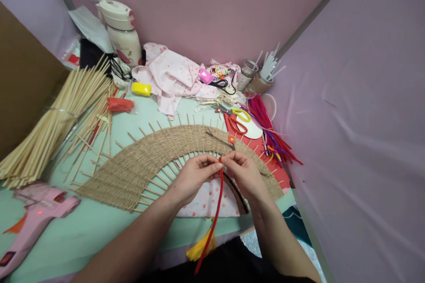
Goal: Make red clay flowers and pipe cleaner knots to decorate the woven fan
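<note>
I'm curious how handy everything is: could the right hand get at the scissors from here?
Probably yes: the scissors lie beyond the right hand, and across the low woven band nothing seems to block them. It would likely release the red strip first.

craft workstation, booth-style: lilac partition [358, 97] on the right, pinkish wall [212, 4] behind, green-topped table [83, 221] tucked in between. tells: pink glue gun [35, 225] at left, thick bundle of thin sticks [43, 132], scissors [231, 112], bright fuzzy stems [262, 112] piled at right, arc-shaped woven panel [133, 168] across the middle. drink bottle [124, 44] at the back among the supplies. can't tell if it's inside a home, workshop or classroom.
</note>
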A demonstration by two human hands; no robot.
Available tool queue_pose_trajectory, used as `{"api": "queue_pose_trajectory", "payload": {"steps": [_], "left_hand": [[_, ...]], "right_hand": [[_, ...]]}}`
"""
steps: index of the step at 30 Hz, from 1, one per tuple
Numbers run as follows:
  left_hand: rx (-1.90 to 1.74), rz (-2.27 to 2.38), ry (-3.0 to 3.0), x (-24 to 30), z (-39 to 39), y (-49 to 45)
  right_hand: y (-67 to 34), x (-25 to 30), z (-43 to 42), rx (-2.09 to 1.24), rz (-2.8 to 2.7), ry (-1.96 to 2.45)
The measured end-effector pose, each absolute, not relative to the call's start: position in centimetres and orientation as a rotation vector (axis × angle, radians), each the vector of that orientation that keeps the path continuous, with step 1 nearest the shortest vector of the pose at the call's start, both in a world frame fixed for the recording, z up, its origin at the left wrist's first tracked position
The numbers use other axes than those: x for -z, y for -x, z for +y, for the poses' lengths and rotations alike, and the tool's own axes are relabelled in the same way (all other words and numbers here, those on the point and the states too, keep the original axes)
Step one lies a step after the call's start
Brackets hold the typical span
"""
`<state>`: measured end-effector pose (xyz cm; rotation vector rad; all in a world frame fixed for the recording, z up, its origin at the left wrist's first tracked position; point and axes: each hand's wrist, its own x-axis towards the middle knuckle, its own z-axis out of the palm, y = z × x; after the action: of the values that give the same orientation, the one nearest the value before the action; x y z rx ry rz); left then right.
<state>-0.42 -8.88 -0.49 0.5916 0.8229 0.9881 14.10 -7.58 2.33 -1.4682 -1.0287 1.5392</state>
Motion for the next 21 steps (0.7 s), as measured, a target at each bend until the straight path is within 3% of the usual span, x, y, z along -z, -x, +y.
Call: {"api": "queue_pose_trajectory", "payload": {"steps": [10,21], "left_hand": [[-0.867,0.601,-0.334,0.3,-8.8,1.2],[-0.824,0.614,-0.322,0.7,-8.8,1.3]], "right_hand": [[-16.3,-1.9,-6.1,-1.758,-1.343,1.187],[-16.2,-1.6,-6.0,-1.693,-1.417,1.044]]}}
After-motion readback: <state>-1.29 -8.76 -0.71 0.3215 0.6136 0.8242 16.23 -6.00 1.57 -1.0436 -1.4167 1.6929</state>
